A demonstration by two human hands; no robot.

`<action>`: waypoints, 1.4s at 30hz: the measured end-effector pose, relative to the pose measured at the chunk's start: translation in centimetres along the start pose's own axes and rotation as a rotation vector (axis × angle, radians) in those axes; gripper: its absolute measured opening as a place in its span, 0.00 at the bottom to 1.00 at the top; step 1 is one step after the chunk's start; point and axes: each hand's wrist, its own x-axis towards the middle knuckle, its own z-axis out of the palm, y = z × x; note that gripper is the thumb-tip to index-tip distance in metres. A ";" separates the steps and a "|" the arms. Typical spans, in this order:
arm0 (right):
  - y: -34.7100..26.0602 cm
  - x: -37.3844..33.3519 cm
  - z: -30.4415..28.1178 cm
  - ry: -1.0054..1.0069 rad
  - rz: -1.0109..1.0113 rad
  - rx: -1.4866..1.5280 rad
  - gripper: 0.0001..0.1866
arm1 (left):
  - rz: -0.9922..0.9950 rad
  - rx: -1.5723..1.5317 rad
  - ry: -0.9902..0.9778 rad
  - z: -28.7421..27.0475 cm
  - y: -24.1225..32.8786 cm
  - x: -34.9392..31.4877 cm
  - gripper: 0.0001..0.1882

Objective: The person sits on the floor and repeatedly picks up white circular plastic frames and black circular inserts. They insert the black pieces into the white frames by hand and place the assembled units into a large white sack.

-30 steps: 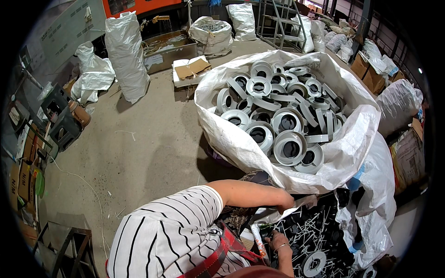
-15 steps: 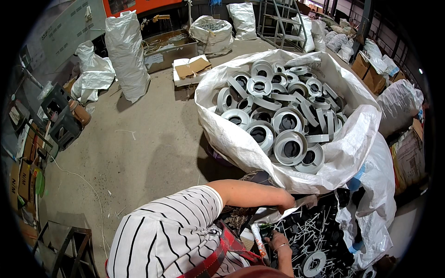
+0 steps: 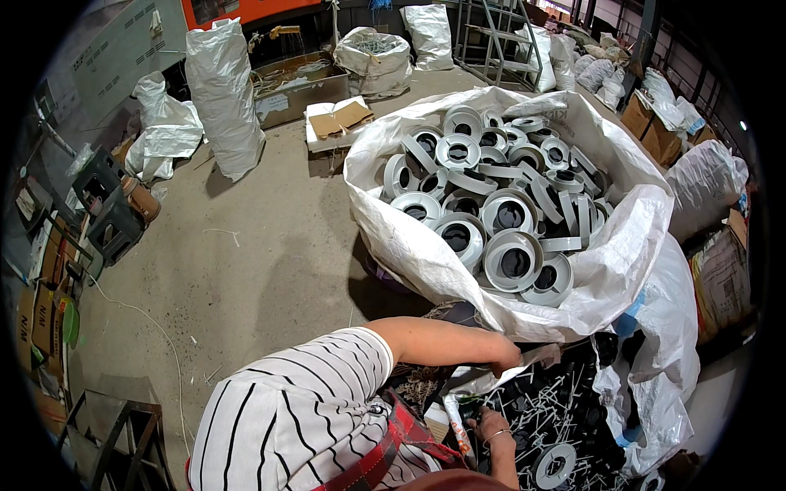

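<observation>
My left arm reaches across to the near side of the big sack, and my left hand (image 3: 505, 358) curls down onto the rim of a smaller white bag (image 3: 517, 370). Its fingertips are mostly hidden, but they appear closed on that rim. Just below, my right hand (image 3: 491, 425), with a thin bracelet at the wrist, is closed at the bag's dark contents. What its fingers hold is too dark to make out. Beside it lie black plastic parts (image 3: 585, 380) mixed with thin pale sticks (image 3: 544, 409). A grey ring-shaped part (image 3: 555, 466) rests on them.
A large white woven sack (image 3: 417, 266) full of grey round parts (image 3: 509, 214) with black centres stands ahead. Clear plastic sheeting (image 3: 655, 360) hangs at its right. Tall white sacks (image 3: 225, 98), a metal bin (image 3: 303, 92) and steel steps (image 3: 499, 41) stand farther off. Dark stools (image 3: 115, 221) are at left.
</observation>
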 end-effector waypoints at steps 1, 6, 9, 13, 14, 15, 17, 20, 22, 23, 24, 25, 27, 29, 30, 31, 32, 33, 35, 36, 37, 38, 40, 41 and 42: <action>0.0 0.0 0.0 -0.001 0.000 0.001 0.26 | 0.010 0.007 0.000 0.0 0.0 0.0 0.18; 0.2 0.2 0.4 0.017 -0.018 -0.002 0.25 | 0.006 -0.002 0.000 0.5 -0.3 0.3 0.18; 0.3 0.3 0.5 0.022 -0.014 -0.006 0.24 | 0.016 -0.025 0.025 0.3 -0.2 0.1 0.19; 0.3 0.3 0.5 0.018 -0.011 -0.004 0.25 | 0.015 -0.023 0.016 0.3 -0.2 0.2 0.19; 0.3 0.2 0.4 0.014 -0.006 -0.005 0.25 | 0.012 -0.023 0.014 0.2 -0.2 0.2 0.19; 0.3 0.2 0.4 0.010 -0.002 -0.006 0.25 | 0.010 -0.023 0.012 0.2 -0.2 0.2 0.19; 0.5 0.4 0.6 0.016 -0.018 -0.009 0.25 | 0.025 0.009 -0.001 0.9 -0.5 0.9 0.20; 0.5 0.4 0.6 0.015 -0.022 -0.008 0.25 | 0.018 0.018 -0.023 1.4 -0.8 1.4 0.20; 0.6 0.4 0.6 0.015 -0.017 -0.006 0.25 | 0.016 0.016 -0.030 1.1 -0.7 1.3 0.20; 0.7 0.4 0.7 0.016 -0.020 -0.008 0.25 | 0.014 0.016 -0.030 1.2 -0.7 1.3 0.20; 0.7 0.4 0.7 0.017 -0.022 -0.009 0.25 | 0.013 0.016 -0.029 1.2 -0.7 1.3 0.20; 0.6 0.4 0.6 0.014 -0.018 -0.004 0.25 | 0.010 0.009 -0.031 1.2 -0.7 1.3 0.20; 0.3 0.1 0.2 0.009 -0.010 0.006 0.25 | 0.006 -0.006 -0.037 1.0 -0.6 1.0 0.19; 0.3 0.1 0.2 0.007 0.008 0.009 0.24 | -0.001 0.007 -0.049 0.4 -0.2 0.5 0.19; 0.3 0.0 0.2 0.007 0.019 0.010 0.24 | -0.003 0.014 -0.054 0.1 -0.1 0.3 0.18; 0.3 0.0 0.1 0.009 0.019 0.011 0.24 | -0.002 0.013 -0.052 0.1 -0.1 0.4 0.18; 0.2 0.0 0.0 0.010 0.015 0.010 0.24 | -0.005 0.010 -0.050 0.2 -0.1 0.4 0.18; 0.2 0.0 0.0 0.012 0.011 0.010 0.24 | -0.008 0.008 -0.048 0.3 -0.1 0.3 0.18; 0.2 0.0 0.0 0.009 0.011 0.014 0.24 | -0.003 0.000 -0.034 0.3 -0.2 0.3 0.18; 0.2 0.0 0.0 0.008 0.012 0.017 0.24 | 0.000 -0.004 -0.027 0.3 -0.2 0.3 0.18; 0.3 0.0 0.0 0.009 0.012 0.015 0.24 | -0.001 -0.002 -0.026 0.3 -0.2 0.3 0.18; 0.3 0.0 0.1 0.007 0.011 0.013 0.24 | -0.002 -0.002 -0.025 0.4 -0.2 0.4 0.18; 0.3 0.1 0.2 0.004 0.012 0.011 0.24 | -0.003 -0.002 -0.019 0.5 -0.2 0.4 0.17; 0.4 0.2 0.2 0.002 0.013 0.011 0.24 | -0.003 -0.002 -0.013 0.3 -0.1 0.2 0.17; 0.4 0.2 0.2 0.001 0.015 0.011 0.24 | -0.002 -0.001 -0.007 0.1 0.0 0.1 0.18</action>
